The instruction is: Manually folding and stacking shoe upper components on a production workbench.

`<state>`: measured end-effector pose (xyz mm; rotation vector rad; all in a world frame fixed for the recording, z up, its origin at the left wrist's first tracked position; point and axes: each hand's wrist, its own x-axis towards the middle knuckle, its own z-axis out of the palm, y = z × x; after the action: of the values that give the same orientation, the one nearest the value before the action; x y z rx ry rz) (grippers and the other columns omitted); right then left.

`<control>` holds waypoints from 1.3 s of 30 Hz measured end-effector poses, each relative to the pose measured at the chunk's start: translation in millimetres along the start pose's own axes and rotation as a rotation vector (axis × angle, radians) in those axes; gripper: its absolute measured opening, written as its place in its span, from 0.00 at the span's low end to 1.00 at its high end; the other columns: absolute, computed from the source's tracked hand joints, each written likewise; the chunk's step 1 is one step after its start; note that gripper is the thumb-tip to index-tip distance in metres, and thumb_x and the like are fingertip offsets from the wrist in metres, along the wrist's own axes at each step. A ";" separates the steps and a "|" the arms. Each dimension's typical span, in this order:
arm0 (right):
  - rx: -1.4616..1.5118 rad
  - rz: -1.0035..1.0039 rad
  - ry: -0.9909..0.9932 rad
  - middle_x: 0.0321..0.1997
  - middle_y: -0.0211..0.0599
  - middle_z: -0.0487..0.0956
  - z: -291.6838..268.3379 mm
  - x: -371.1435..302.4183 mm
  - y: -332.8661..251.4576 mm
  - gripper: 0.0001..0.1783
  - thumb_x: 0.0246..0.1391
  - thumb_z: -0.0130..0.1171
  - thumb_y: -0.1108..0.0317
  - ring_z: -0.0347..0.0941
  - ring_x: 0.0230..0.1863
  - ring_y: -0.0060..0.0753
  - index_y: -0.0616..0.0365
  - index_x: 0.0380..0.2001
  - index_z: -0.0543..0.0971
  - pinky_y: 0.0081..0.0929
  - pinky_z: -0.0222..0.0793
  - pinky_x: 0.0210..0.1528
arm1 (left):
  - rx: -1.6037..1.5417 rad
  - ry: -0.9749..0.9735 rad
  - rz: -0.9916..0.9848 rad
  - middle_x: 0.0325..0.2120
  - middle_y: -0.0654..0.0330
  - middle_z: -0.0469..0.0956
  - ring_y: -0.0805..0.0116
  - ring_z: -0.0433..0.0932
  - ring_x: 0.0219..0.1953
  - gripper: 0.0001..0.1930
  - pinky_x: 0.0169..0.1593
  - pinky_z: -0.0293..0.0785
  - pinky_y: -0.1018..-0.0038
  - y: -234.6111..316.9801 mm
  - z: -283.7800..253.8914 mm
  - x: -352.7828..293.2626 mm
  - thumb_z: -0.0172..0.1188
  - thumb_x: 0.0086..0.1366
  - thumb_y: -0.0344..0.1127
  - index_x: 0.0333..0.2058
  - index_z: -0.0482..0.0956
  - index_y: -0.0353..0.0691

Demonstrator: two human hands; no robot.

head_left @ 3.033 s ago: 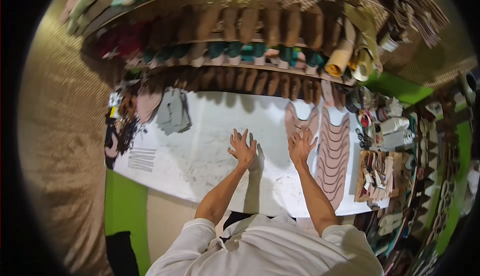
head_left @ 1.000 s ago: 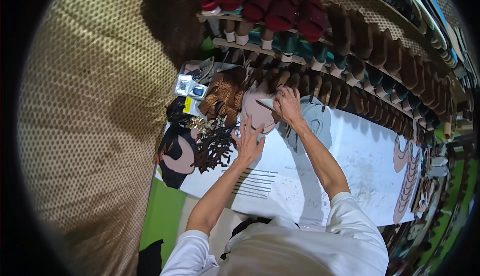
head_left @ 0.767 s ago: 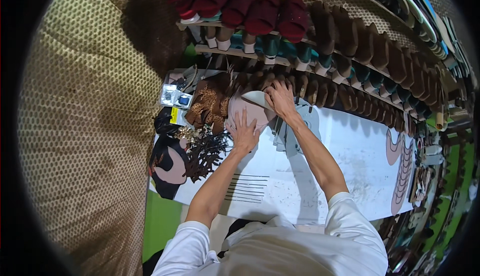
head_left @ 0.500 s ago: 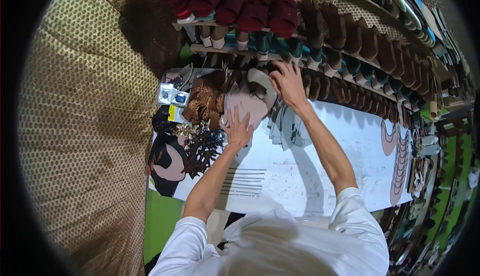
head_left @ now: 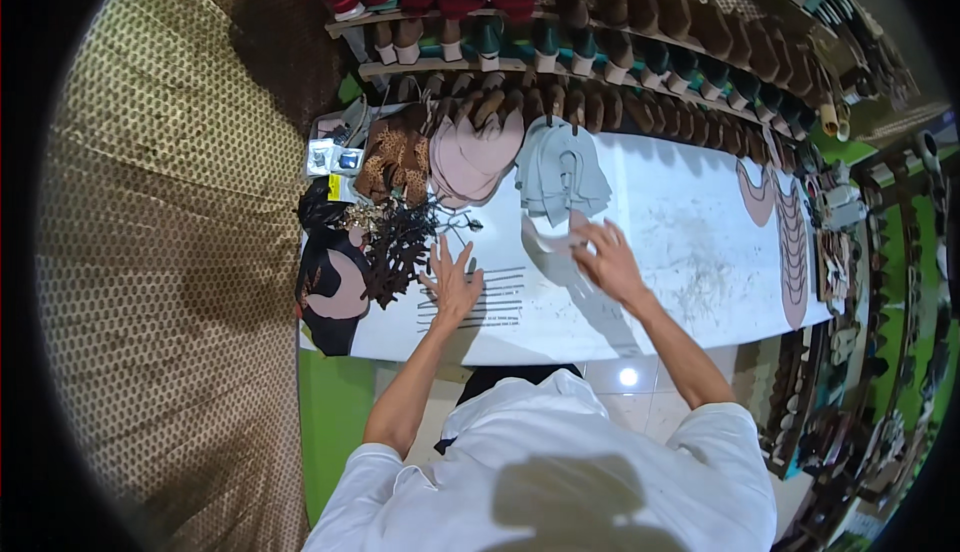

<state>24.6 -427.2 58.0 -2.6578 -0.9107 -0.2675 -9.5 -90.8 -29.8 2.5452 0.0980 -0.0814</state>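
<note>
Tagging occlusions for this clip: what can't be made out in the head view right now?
All in the head view:
1. How the right hand meets the pink piece: motion blur.
2. Parts of the dark lines: behind the left hand.
3. Lower layers of the pink stack: under its upper pieces.
4. Count of black strips: tangled, too small.
5. Gold cloth's left extent: cut off by the dark fisheye rim.

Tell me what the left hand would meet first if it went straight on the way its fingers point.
The left hand would probably first meet the thin black strips just ahead, with the stacked pink pieces beyond. Its height is unclear, so it might pass above the strips.
</note>
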 end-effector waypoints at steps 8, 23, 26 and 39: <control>0.012 0.232 -0.079 0.64 0.36 0.74 59.2 -145.7 -71.4 0.05 0.57 0.66 0.65 0.64 0.71 0.44 0.53 0.35 0.84 0.54 0.54 0.76 | 0.031 -0.014 -0.035 0.80 0.51 0.43 0.40 0.41 0.79 0.30 0.65 0.38 0.19 -34.7 2.5 -66.8 0.69 0.62 0.45 0.65 0.78 0.59; 0.144 0.452 0.156 0.65 0.39 0.74 91.9 -100.4 -77.4 0.07 0.53 0.69 0.62 0.60 0.73 0.51 0.50 0.31 0.90 0.61 0.45 0.78 | 0.020 0.033 -0.029 0.78 0.50 0.48 0.41 0.41 0.79 0.26 0.65 0.36 0.18 -42.5 9.3 -80.4 0.69 0.60 0.42 0.59 0.82 0.59; 0.166 0.409 0.096 0.66 0.40 0.74 108.3 -54.6 -62.0 0.07 0.52 0.70 0.62 0.61 0.72 0.52 0.50 0.34 0.90 0.61 0.47 0.76 | 0.029 0.051 0.006 0.78 0.50 0.49 0.41 0.42 0.79 0.26 0.64 0.36 0.17 -31.6 13.5 -66.4 0.70 0.61 0.44 0.59 0.82 0.61; 0.126 0.140 -0.097 0.63 0.37 0.74 137.8 21.7 -39.1 0.07 0.54 0.66 0.65 0.61 0.73 0.43 0.53 0.33 0.88 0.57 0.47 0.78 | 0.020 -0.040 0.024 0.77 0.48 0.51 0.41 0.39 0.79 0.21 0.65 0.33 0.19 24.3 31.3 -24.8 0.69 0.66 0.47 0.57 0.84 0.57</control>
<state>27.1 -336.9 -55.2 -2.6202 -0.7387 -0.0468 -33.2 -129.8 -40.1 2.5631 0.0515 -0.1249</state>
